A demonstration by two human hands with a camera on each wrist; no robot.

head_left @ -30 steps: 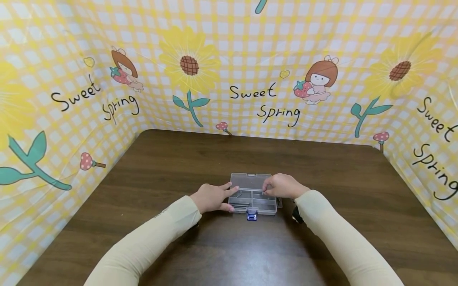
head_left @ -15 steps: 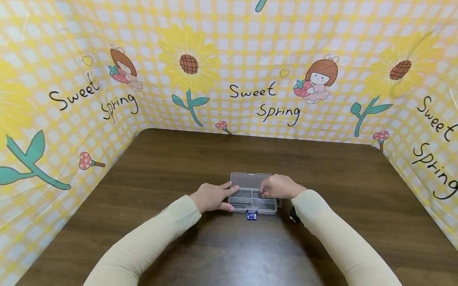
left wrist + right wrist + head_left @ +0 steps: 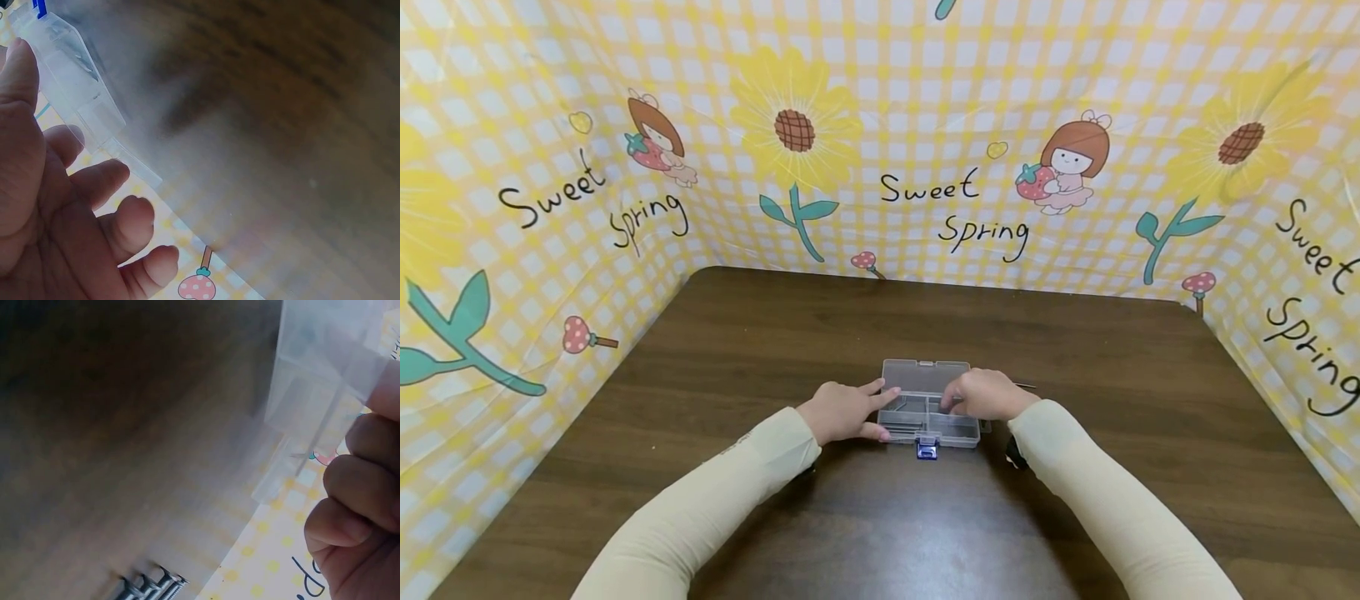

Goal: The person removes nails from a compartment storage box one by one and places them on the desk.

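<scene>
A clear plastic compartment box (image 3: 957, 442) lies on the table with its lid (image 3: 925, 377) folded back and its blue latch (image 3: 927, 450) at the front. Thin metal pieces (image 3: 904, 428) lie in its left compartments. My left hand (image 3: 841, 414) rests against the box's left end, fingers spread, thumb at the front corner. My right hand (image 3: 992, 394) reaches its fingertips into the back right compartment. In the right wrist view its other fingers (image 3: 353, 487) are curled; whether the tips pinch anything is hidden.
Several metal screws (image 3: 153, 586) lie on the brown table (image 3: 790, 333) beyond my right hand. One thin end (image 3: 1027, 385) shows beside that wrist in the head view. A yellow checked cloth (image 3: 925, 108) stands around the table's back and sides.
My right fingertips have moved slightly left and lower, deeper into the back right compartment. A thin metal end has come into sight beside the right wrist. My left hand stays put.
</scene>
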